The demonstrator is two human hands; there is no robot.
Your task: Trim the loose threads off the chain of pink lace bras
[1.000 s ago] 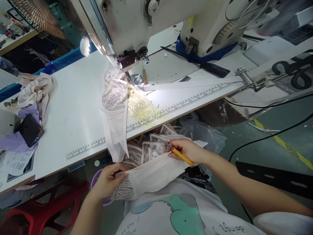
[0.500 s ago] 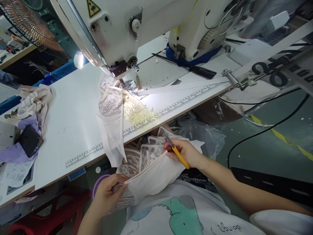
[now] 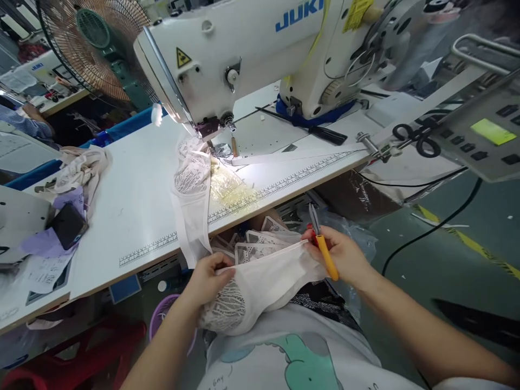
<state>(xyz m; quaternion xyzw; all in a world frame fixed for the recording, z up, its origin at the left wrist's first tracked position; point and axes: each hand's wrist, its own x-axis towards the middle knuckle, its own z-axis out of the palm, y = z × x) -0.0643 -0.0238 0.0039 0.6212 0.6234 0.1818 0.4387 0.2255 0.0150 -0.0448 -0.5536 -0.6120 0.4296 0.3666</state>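
A pale lace bra (image 3: pixel 270 279) is stretched between my hands above my lap, its lace cup at the left and its plain wing at the right. My left hand (image 3: pixel 209 279) pinches the upper edge beside the cup. At the other end, my right hand (image 3: pixel 343 254) grips the wing's edge and also holds snips with orange handles (image 3: pixel 327 257), blades pointing up. Behind the held piece, more lace pieces (image 3: pixel 258 250) hang below the table edge. Another lace bra part (image 3: pixel 190 200) lies under the sewing machine's needle area and drapes over the front edge.
A lit sewing machine (image 3: pixel 247 49) stands on the white table (image 3: pixel 142 200) with a printed ruler. Black tweezers or a similar tool (image 3: pixel 327 135) lie by its base. Left are a phone (image 3: pixel 69 226) and fabric (image 3: pixel 83 170); below, a purple bin (image 3: pixel 156 319) and red stool (image 3: pixel 93 346).
My hands have risen and moved right, pulling the bra's edge tauter and straighter. The snips have travelled with my right hand. The camera view has tilted up, showing more of the machine.
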